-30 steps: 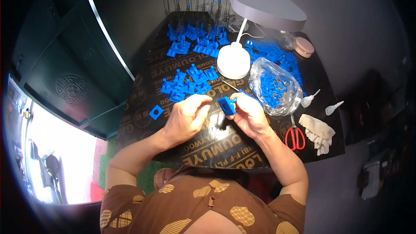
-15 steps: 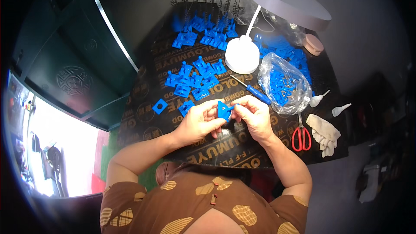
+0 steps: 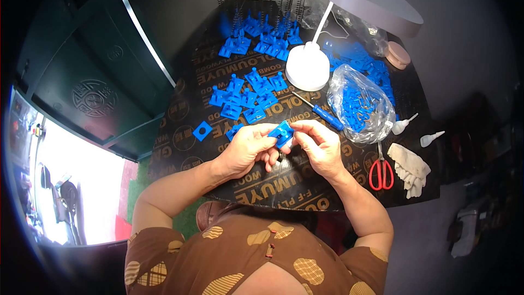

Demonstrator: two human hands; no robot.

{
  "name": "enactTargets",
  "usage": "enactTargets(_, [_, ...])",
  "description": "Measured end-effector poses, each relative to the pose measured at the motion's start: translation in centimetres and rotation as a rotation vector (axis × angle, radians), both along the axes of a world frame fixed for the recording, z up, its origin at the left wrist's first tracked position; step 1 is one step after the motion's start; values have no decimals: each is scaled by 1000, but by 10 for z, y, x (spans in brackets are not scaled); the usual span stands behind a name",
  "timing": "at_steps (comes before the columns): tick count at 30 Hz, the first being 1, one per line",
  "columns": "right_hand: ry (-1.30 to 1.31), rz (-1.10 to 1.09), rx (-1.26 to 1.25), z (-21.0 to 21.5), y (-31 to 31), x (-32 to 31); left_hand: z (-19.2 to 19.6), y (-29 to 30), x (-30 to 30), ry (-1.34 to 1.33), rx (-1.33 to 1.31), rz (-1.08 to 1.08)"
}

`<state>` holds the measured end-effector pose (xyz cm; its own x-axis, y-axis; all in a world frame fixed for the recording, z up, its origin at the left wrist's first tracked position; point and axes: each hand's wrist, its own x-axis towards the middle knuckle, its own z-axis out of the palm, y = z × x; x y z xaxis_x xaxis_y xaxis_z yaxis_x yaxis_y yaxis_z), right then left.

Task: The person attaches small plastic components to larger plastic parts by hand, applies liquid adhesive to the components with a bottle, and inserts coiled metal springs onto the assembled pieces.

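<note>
In the head view, the left hand (image 3: 248, 150) is pinching a small blue part (image 3: 281, 134) between thumb and fingers, clamped on its left side. This part is sitting between the two hands, above the near portion of the black desk (image 3: 305, 191), and is tilting with one face turned upward. The right hand (image 3: 321, 150) is reaching in from the other side, its thumb and forefinger bending toward the part's right edge; whether they are gripping it, I cannot tell.

Beyond the left hand, a square blue plate (image 3: 197, 133) with a round hole is lying alone, and a cluster of blue pieces (image 3: 248, 99) is spreading out to its right. Farther back, blue bases (image 3: 273, 43) are standing in a group, with dark coiled springs and thin knob-tipped rods rising among them.

A white lamp (image 3: 307, 68) is standing right of the clusters. A blue-handled screwdriver (image 3: 327, 117) is lying slantwise beyond the right hand, and a clear plastic bag (image 3: 360, 104) of small blue pieces is resting just beside it. Nearer the desk's right side, red-handled scissors (image 3: 381, 164) are lying beside a crumpled pale cloth (image 3: 409, 169).
</note>
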<state>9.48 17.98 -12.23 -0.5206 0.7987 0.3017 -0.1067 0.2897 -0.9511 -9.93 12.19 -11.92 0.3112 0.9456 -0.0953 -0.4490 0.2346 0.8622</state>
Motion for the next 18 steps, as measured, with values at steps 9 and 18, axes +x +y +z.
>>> enactTargets(9, [-87, -74, -109, -2, 7, 2, 1, 2, -2, -51, -54, -51])
enactTargets(18, [-47, 81, -394, -2, 8, 3, 1, 3, -3, 13, -50, -114])
